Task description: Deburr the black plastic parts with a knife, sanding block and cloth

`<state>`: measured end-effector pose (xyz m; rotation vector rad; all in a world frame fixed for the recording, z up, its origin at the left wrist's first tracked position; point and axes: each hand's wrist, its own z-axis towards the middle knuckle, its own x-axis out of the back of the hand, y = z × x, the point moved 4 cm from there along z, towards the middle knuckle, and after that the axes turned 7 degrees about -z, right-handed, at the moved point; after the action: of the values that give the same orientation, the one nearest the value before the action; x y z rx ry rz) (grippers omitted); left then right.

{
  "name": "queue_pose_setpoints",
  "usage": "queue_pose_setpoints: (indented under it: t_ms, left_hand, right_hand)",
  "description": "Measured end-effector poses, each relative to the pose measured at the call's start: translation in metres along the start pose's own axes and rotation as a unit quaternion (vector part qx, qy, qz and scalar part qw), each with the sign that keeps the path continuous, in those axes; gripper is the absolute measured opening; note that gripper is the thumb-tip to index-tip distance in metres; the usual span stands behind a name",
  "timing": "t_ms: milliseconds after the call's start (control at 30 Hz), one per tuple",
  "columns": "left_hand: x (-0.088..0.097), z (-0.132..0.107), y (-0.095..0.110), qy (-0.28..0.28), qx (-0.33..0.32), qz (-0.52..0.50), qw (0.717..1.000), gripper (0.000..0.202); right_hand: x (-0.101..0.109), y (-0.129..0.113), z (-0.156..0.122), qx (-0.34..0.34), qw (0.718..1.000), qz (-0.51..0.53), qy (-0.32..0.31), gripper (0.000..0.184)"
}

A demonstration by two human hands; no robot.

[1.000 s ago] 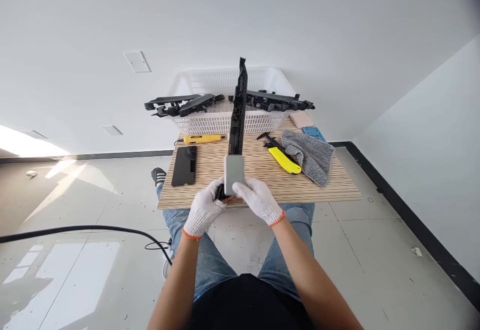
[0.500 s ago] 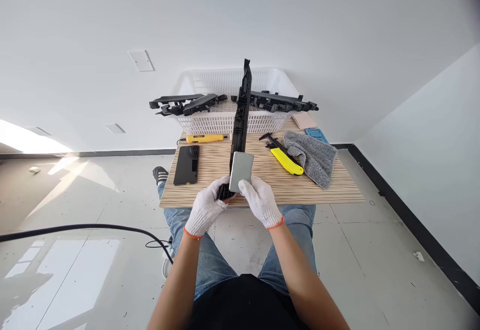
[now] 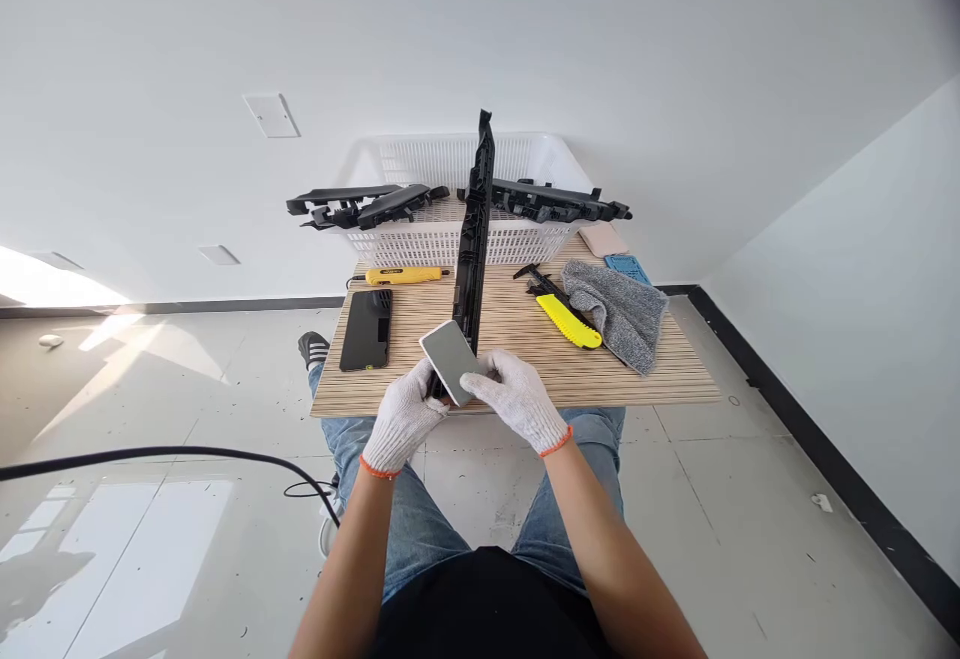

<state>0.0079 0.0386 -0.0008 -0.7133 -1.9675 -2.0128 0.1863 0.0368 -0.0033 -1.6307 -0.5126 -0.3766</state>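
Note:
My left hand (image 3: 407, 413), in a white knit glove, is closed round the near end of a long black plastic trim piece (image 3: 471, 259). The piece points away from me over the table, its far end above the basket. My right hand (image 3: 517, 394), gloved too, grips a flat grey-green sanding sponge (image 3: 448, 359) between thumb and fingers. The sponge lies tilted across the near part of the trim piece and hides some of it. Whether its underside touches the plastic I cannot tell.
Behind the table (image 3: 510, 379) a white basket (image 3: 420, 241) carries more black trim pieces (image 3: 555, 201). A yellow corded tool (image 3: 405, 276) and a black phone-like slab (image 3: 366, 331) lie left. On the right are calipers (image 3: 541, 284), a yellow-handled knife (image 3: 570, 322), a grey cloth (image 3: 619, 314), a pink pad (image 3: 602, 239).
The sanding sponge has moved left and towards me and has turned from upright to slanting. My right hand has shifted with it. My left hand keeps its hold on the trim piece.

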Motion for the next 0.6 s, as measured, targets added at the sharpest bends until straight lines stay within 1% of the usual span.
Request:
queue_pose_setpoints:
  t_ms: [67, 100, 200, 233, 267, 333, 367, 400, 500, 600]
  left_hand:
    - [0.001, 0.0, 0.001, 0.006, -0.009, 0.004, 1.0, 0.05]
    - [0.001, 0.0, 0.001, 0.008, -0.01, 0.004, 1.0, 0.046]
    - [0.001, -0.001, -0.001, 0.006, 0.001, 0.007, 1.0, 0.025]
    - [0.001, -0.001, -0.001, 0.006, 0.001, 0.007, 1.0, 0.024]
    - [0.001, -0.001, 0.0, 0.007, -0.004, 0.007, 1.0, 0.027]
    - [0.001, -0.001, 0.001, 0.012, -0.023, 0.0, 1.0, 0.045]
    - [0.001, -0.001, 0.002, 0.014, -0.031, -0.007, 0.999, 0.052]
    - [0.001, -0.001, 0.002, 0.015, -0.036, -0.015, 0.999, 0.056]
    - [0.002, -0.001, 0.001, 0.016, -0.037, -0.039, 0.998, 0.056]
    - [0.002, -0.001, 0.001, 0.014, -0.027, -0.03, 0.999, 0.054]
  right_hand:
    - [0.001, 0.001, -0.001, -0.005, 1.0, 0.022, 0.017, 0.035]
    - [0.001, 0.0, -0.001, 0.005, 1.0, 0.021, 0.01, 0.035]
    - [-0.001, -0.002, -0.001, 0.051, 0.998, -0.004, -0.04, 0.033]
    - [0.0, -0.001, -0.001, 0.053, 0.998, -0.001, -0.037, 0.032]
    - [0.002, 0.0, 0.0, 0.046, 0.999, 0.011, -0.015, 0.031]
    - [0.006, 0.004, 0.0, 0.03, 0.998, 0.042, 0.044, 0.032]
    - [0.008, 0.005, 0.0, 0.03, 0.996, 0.048, 0.062, 0.033]
    - [0.008, 0.005, 0.0, 0.037, 0.996, 0.048, 0.064, 0.036]
    - [0.009, 0.005, -0.002, 0.068, 0.996, 0.048, 0.023, 0.044]
    - [0.01, 0.002, -0.003, 0.091, 0.993, 0.076, -0.012, 0.043]
